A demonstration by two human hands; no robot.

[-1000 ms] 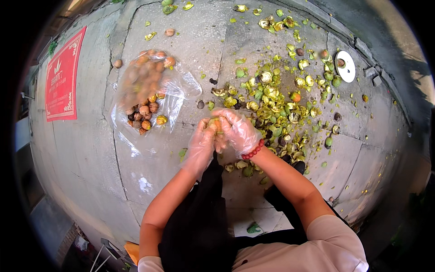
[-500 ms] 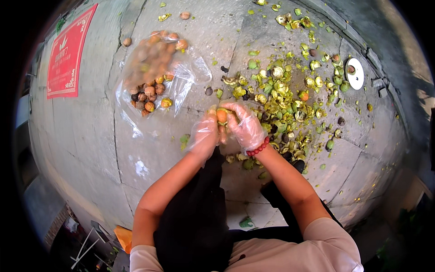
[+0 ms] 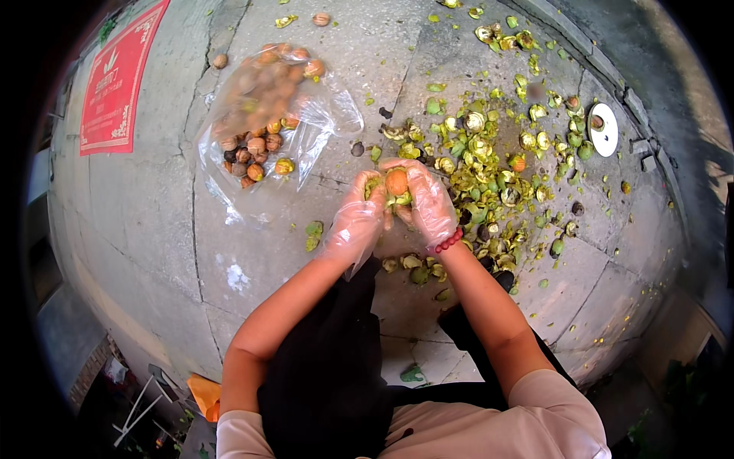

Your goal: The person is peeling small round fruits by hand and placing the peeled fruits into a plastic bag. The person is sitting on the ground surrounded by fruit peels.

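Both my hands wear thin clear plastic gloves and meet above the ground at the middle of the view. My right hand (image 3: 430, 205) is closed round an orange-brown walnut (image 3: 397, 182), with some yellow-green husk still under it. Right beside it, my left hand (image 3: 355, 216) pinches a piece of green husk (image 3: 372, 186) that stands apart from the nut. Some fingertips are hidden behind the nut and husk. Ahead on the left lies a clear plastic bag (image 3: 330, 115) with many shelled-looking brown walnuts (image 3: 256, 145) in and at its mouth.
Green husk scraps (image 3: 478, 149) are strewn widely over the paving on the right. A white round plate (image 3: 609, 141) with a walnut on it lies at the far right. A red printed mat (image 3: 115, 92) is at the far left. Black-trousered legs (image 3: 325, 367) are below my hands.
My hands have shifted slightly right and turned, showing more of the walnut. A husk piece now shows in my left hand, parted from the nut.
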